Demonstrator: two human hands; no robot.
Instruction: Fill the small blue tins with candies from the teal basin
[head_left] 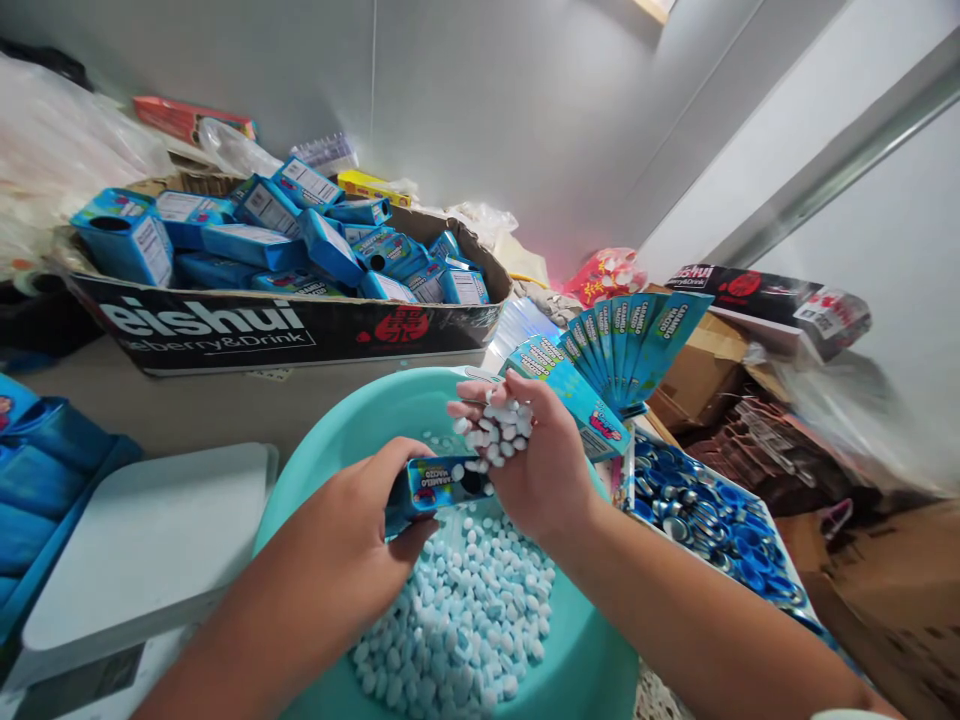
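Note:
A small blue box (431, 484) with a round hole at one end lies in the grip of my left hand (379, 500), over the teal basin (315, 440). Cupped palm up beside that hole, my right hand (544, 460) carries a heap of white candies (499, 430). A few candies are at the hole between the two hands. Below them, many white and pale blue candies (457, 610) cover the basin's bottom.
Behind the basin stands a black carton (322, 335) of blue boxes. A white scale (150, 540) is at left, near more blue boxes (45, 470). Flat blue boxes (637, 340) fan out at right, above a tray of blue caps (705, 510).

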